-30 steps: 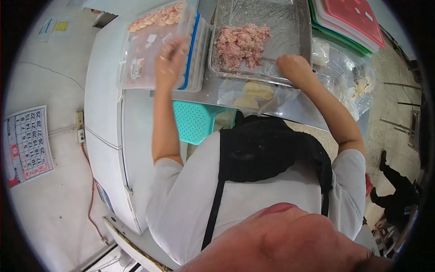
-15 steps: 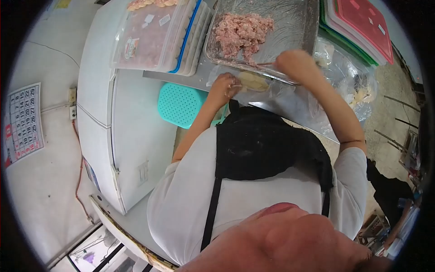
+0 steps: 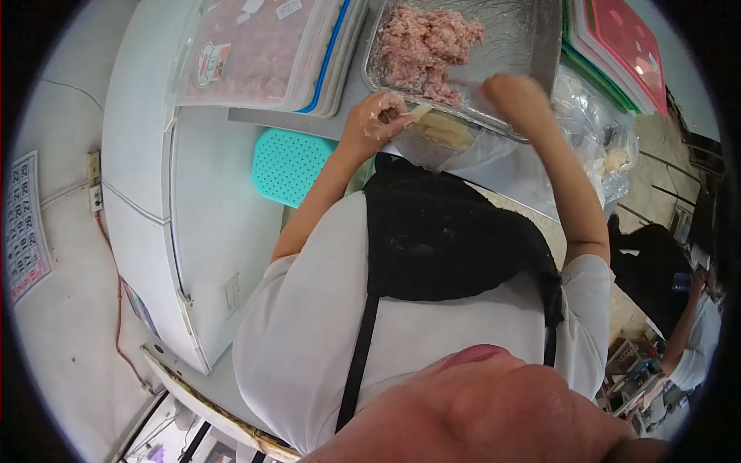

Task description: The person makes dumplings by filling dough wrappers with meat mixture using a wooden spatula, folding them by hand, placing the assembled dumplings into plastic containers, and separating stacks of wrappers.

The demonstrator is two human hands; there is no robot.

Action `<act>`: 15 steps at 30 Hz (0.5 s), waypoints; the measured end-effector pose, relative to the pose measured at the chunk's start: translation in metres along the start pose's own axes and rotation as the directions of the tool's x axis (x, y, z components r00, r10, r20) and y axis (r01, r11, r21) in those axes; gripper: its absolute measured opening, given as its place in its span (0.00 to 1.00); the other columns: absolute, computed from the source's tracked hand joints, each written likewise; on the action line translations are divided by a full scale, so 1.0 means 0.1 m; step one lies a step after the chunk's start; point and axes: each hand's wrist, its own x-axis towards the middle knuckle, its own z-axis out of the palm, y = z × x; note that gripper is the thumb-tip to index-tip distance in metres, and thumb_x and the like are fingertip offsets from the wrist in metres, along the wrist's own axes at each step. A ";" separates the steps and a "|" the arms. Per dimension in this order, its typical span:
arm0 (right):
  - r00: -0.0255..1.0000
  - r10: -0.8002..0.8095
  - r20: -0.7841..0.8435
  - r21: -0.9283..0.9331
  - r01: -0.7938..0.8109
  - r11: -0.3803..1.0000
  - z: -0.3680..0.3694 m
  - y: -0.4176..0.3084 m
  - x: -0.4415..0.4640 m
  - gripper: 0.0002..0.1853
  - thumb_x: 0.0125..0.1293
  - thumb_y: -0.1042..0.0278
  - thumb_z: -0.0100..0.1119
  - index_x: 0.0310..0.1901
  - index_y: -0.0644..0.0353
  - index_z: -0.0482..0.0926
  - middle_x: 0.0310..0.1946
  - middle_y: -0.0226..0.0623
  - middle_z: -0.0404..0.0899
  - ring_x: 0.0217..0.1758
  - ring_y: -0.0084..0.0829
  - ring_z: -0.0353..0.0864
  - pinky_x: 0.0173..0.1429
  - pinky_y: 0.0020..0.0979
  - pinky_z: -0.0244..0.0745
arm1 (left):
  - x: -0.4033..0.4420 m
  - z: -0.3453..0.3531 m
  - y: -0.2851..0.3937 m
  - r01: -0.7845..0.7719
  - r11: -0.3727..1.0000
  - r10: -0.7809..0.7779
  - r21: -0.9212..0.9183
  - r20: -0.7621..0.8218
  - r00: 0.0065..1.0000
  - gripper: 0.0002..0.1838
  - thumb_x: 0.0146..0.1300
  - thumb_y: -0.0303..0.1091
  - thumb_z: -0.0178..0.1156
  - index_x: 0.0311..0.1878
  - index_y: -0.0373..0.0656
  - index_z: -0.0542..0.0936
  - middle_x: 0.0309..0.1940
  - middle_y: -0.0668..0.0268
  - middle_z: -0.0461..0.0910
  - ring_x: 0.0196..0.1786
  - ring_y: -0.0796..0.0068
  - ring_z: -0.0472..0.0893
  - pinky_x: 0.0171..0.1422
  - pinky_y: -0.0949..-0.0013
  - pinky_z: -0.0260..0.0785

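My left hand (image 3: 376, 122), its fingers smeared with bits of filling, curls into a ring at the near edge of the metal tray. Thumb and fingertips pinch a pale dumpling wrapper (image 3: 421, 111). Beside it, a stack of yellowish wrappers (image 3: 449, 131) lies in clear plastic. My right hand (image 3: 515, 100) is closed and blurred over the tray's near right part; whatever it grips is hidden. A mound of minced meat (image 3: 424, 46) sits at the left of the metal tray (image 3: 525, 58), with a tongue of it reaching toward the near edge.
Stacked lidded plastic boxes (image 3: 255, 58) stand left of the tray. Coloured lids (image 3: 617, 46) and a clear plastic bag (image 3: 590, 127) are on the right. A turquoise perforated stool (image 3: 293, 166) is below, near a white refrigerator (image 3: 208, 231). Another person (image 3: 695, 347) is at far right.
My left hand has risen slightly off the wrapper stack and curled, with a pale wrapper at its fingertips. My right hand has shifted slightly; the thin stick beneath it no longer shows.
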 end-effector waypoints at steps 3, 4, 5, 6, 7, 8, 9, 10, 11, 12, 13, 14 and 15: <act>0.997 -0.029 0.071 0.028 0.027 0.999 -0.19 -0.33 -0.11 0.14 0.61 0.62 0.52 0.29 0.62 0.83 0.27 0.48 0.81 0.33 0.48 0.83 0.37 0.44 0.79 | 0.05 -0.10 -0.13 -0.152 0.988 0.152 0.013 -0.032 0.988 0.09 0.59 0.33 0.62 0.39 0.39 0.81 0.34 0.60 0.81 0.37 0.59 0.81 0.42 0.65 0.72; 0.990 0.018 0.139 -0.016 -0.016 1.000 -0.34 -0.37 -0.10 0.13 0.61 0.62 0.52 0.29 0.62 0.82 0.26 0.47 0.81 0.33 0.48 0.84 0.36 0.44 0.79 | 0.06 -0.12 -0.18 -0.195 0.981 0.195 -0.008 -0.036 0.980 0.09 0.60 0.33 0.62 0.39 0.39 0.81 0.34 0.60 0.81 0.37 0.59 0.81 0.42 0.65 0.72; 0.985 0.077 0.151 -0.089 -0.064 0.994 -0.41 -0.28 -0.12 0.13 0.61 0.63 0.52 0.28 0.61 0.83 0.27 0.47 0.82 0.33 0.47 0.84 0.36 0.45 0.79 | 0.08 -0.15 -0.24 -0.239 0.971 0.237 -0.028 -0.042 0.970 0.09 0.60 0.33 0.62 0.39 0.39 0.81 0.35 0.60 0.81 0.37 0.59 0.81 0.42 0.65 0.72; 0.978 0.108 0.178 -0.128 -0.086 0.988 -0.42 -0.27 -0.15 0.12 0.61 0.64 0.52 0.28 0.60 0.83 0.27 0.47 0.82 0.33 0.47 0.84 0.36 0.45 0.79 | 0.08 -0.18 -0.29 -0.282 0.958 0.280 -0.045 -0.053 0.959 0.09 0.60 0.34 0.61 0.39 0.38 0.81 0.35 0.59 0.81 0.37 0.59 0.81 0.42 0.65 0.72; 0.970 0.136 0.201 -0.168 -0.103 0.980 -0.42 -0.29 -0.19 0.12 0.60 0.65 0.52 0.28 0.60 0.83 0.27 0.48 0.82 0.33 0.47 0.84 0.36 0.44 0.79 | 0.08 -0.20 -0.33 -0.212 0.971 0.210 -0.110 -0.026 0.977 0.09 0.61 0.33 0.61 0.40 0.39 0.81 0.36 0.59 0.81 0.38 0.59 0.81 0.42 0.64 0.72; 0.961 0.165 0.222 -0.206 -0.119 0.971 -0.42 -0.30 -0.20 0.11 0.59 0.66 0.53 0.28 0.60 0.83 0.27 0.48 0.82 0.33 0.47 0.84 0.36 0.44 0.79 | 0.06 -0.22 -0.37 -0.138 0.976 0.141 -0.171 0.008 0.990 0.09 0.61 0.33 0.60 0.40 0.39 0.81 0.37 0.59 0.81 0.38 0.58 0.81 0.42 0.64 0.73; 0.988 0.115 0.104 -0.094 -0.105 0.990 -0.17 -0.35 -0.22 0.10 0.57 0.68 0.53 0.27 0.60 0.83 0.26 0.48 0.82 0.32 0.46 0.84 0.35 0.44 0.79 | 0.06 -0.24 -0.41 -0.063 0.972 0.075 -0.228 0.046 0.996 0.09 0.61 0.33 0.60 0.41 0.39 0.81 0.37 0.59 0.81 0.39 0.57 0.81 0.42 0.63 0.73; 0.989 0.133 0.067 -0.055 -0.129 0.990 -0.11 -0.48 -0.18 0.09 0.57 0.68 0.53 0.27 0.61 0.83 0.26 0.48 0.81 0.31 0.47 0.84 0.35 0.45 0.79 | 0.08 -0.25 -0.48 -0.247 0.967 0.247 -0.067 0.002 0.969 0.09 0.60 0.33 0.60 0.41 0.40 0.81 0.37 0.59 0.81 0.38 0.57 0.81 0.42 0.62 0.73; 0.988 0.152 0.031 -0.014 -0.152 0.988 -0.06 -0.65 -0.13 0.09 0.56 0.69 0.53 0.27 0.61 0.83 0.26 0.49 0.81 0.31 0.47 0.84 0.35 0.45 0.79 | 0.10 -0.26 -0.57 -0.412 0.906 0.415 0.101 -0.014 0.910 0.09 0.59 0.33 0.61 0.41 0.40 0.81 0.37 0.59 0.81 0.38 0.57 0.80 0.42 0.62 0.73; 0.985 0.172 -0.003 0.029 -0.171 0.985 -0.05 -0.79 -0.07 0.09 0.56 0.69 0.53 0.26 0.62 0.82 0.26 0.50 0.81 0.31 0.47 0.83 0.35 0.45 0.78 | 0.11 -0.26 -0.62 -0.547 0.793 0.568 0.268 0.001 0.823 0.09 0.59 0.33 0.61 0.41 0.41 0.81 0.36 0.59 0.81 0.38 0.56 0.80 0.42 0.62 0.73; 0.988 0.151 0.030 0.042 -0.152 0.987 -0.03 -0.86 0.02 0.10 0.58 0.68 0.53 0.27 0.63 0.82 0.27 0.50 0.81 0.32 0.48 0.83 0.36 0.45 0.78 | 0.09 -0.30 -0.55 -0.463 0.860 0.475 0.213 -0.002 0.880 0.09 0.57 0.33 0.62 0.39 0.41 0.81 0.35 0.60 0.80 0.38 0.56 0.80 0.41 0.62 0.72; 0.990 0.131 0.058 0.056 -0.134 0.989 -0.01 -0.90 0.15 0.11 0.60 0.67 0.52 0.28 0.64 0.82 0.27 0.51 0.81 0.32 0.49 0.83 0.36 0.45 0.78 | 0.04 -0.35 -0.47 -0.374 0.914 0.378 0.159 0.003 0.926 0.08 0.56 0.33 0.62 0.38 0.41 0.80 0.34 0.60 0.80 0.37 0.56 0.80 0.41 0.62 0.72; 0.990 0.111 0.086 0.071 -0.118 0.991 0.00 -0.89 0.24 0.12 0.62 0.66 0.52 0.29 0.65 0.82 0.28 0.52 0.81 0.32 0.50 0.83 0.37 0.45 0.77 | 0.02 -0.38 -0.40 -0.279 0.955 0.279 0.106 0.014 0.960 0.08 0.55 0.32 0.63 0.37 0.41 0.80 0.33 0.60 0.79 0.37 0.56 0.79 0.41 0.62 0.72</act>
